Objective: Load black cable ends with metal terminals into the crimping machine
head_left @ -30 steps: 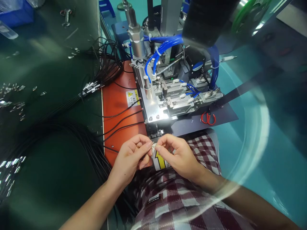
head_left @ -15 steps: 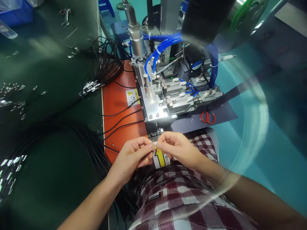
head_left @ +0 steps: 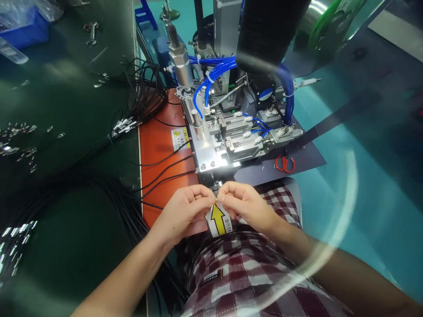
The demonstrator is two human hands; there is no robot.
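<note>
My left hand [head_left: 190, 207] and my right hand [head_left: 243, 202] meet fingertip to fingertip just in front of the machine [head_left: 228, 127]. Thin coloured wires [head_left: 216, 200], greenish-yellow where they show, are pinched between both thumbs and forefingers. The fingers cover most of them. Below the hands is a white label with a yellow arrow [head_left: 218, 220]. Several black cables [head_left: 168, 176] cross the orange plate [head_left: 153, 141] to my left, and some run into the machine's side. Whether one of these leads to the pinched wires is hidden by my left hand.
Red-handled scissors [head_left: 285, 164] lie on the dark base to the right of the machine. On the dark green table at left are cable bundles with shiny metal ends [head_left: 124, 126], loose metal pieces [head_left: 20, 132], a wrench [head_left: 92, 34] and a blue bin [head_left: 28, 33].
The red wire end seen between my fingers earlier is now mostly covered, and my fingertips have closed in on each other. The view has shifted slightly.
</note>
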